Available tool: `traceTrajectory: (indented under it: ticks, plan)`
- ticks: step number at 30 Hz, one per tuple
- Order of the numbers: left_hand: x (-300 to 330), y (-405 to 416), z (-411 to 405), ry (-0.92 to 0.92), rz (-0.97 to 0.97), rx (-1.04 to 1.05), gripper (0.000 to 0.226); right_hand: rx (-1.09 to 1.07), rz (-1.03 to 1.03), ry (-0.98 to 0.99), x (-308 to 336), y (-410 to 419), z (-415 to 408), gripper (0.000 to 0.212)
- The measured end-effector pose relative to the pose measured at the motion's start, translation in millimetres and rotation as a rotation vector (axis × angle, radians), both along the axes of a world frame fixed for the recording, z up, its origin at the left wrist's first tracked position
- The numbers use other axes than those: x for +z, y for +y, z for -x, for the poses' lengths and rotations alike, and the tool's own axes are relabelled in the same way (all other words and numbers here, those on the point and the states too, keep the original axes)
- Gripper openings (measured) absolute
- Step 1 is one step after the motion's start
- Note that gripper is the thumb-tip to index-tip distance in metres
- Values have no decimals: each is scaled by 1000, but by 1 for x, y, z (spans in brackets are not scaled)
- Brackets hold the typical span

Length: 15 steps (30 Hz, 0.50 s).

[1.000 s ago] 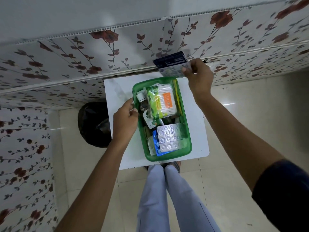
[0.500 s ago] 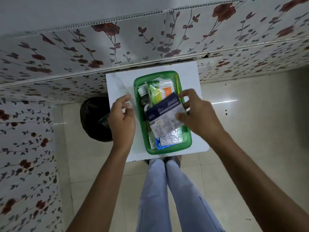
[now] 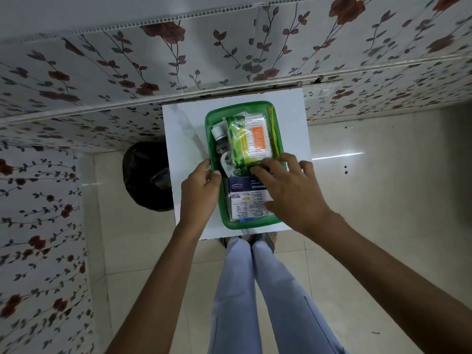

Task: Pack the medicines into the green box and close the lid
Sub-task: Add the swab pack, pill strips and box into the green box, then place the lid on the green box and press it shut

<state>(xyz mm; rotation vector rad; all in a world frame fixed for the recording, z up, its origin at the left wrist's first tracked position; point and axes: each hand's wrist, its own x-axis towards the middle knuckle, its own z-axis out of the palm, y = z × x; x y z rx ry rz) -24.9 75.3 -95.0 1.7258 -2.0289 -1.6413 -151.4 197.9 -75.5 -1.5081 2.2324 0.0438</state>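
The green box (image 3: 240, 105) stands open on a small white table (image 3: 186, 134). It holds a cotton swab pack (image 3: 252, 141) with an orange label, a white-capped bottle (image 3: 218, 131) and other medicines. A blue and white dressings packet (image 3: 244, 200) lies flat in the near half of the box. My right hand (image 3: 293, 192) rests on that packet, index finger on its far edge and thumb at its right side. My left hand (image 3: 199, 192) grips the box's left wall. No lid is in view.
A black bag (image 3: 145, 175) sits on the floor left of the table. A floral wall (image 3: 229, 54) runs right behind the table. My legs (image 3: 255, 290) stand at the table's near edge, on a pale tiled floor (image 3: 370, 200).
My right hand brought the dressings packet from behind the box down into its near half, over the blister strips. My left hand stayed at the box's left wall.
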Motion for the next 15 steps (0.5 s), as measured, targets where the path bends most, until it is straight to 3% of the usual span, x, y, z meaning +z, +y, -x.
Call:
traceTrajectory:
  ticks: [7, 9, 12, 15]
  plan:
    - [-1, -4, 1, -52, 16, -144, 38, 27, 23, -52, -15, 2, -11, 58]
    - [-2, -3, 0, -58, 67, -175, 40, -121, 164, -161, -10, 0, -2, 52]
    - [-2, -3, -1, -24, 79, -176, 40, -515, 398, -237, -8, 2, 20, 35]
    - [0, -6, -4, 30, 4, -119, 40, -857, 380, -389, -18, 5, 41, 29]
